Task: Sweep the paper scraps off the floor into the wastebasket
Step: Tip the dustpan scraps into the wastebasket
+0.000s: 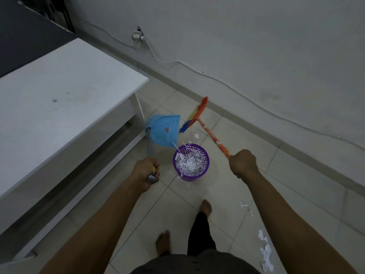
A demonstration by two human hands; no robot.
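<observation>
Here the left hand (147, 171) grips the dustpan (163, 130) handle, the blue pan tilted just above the purple wastebasket (191, 162), which is full of paper scraps (190, 162). The right hand (243, 163) is wrapped around the orange broom (209, 133). More scraps (265, 252) lie on the floor (286, 175), lower right.

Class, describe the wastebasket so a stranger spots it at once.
Start at the white table on the left. Right of it, on the floor beside the blue dustpan, stands the wastebasket. It alone is purple and heaped with paper shreds.
</observation>
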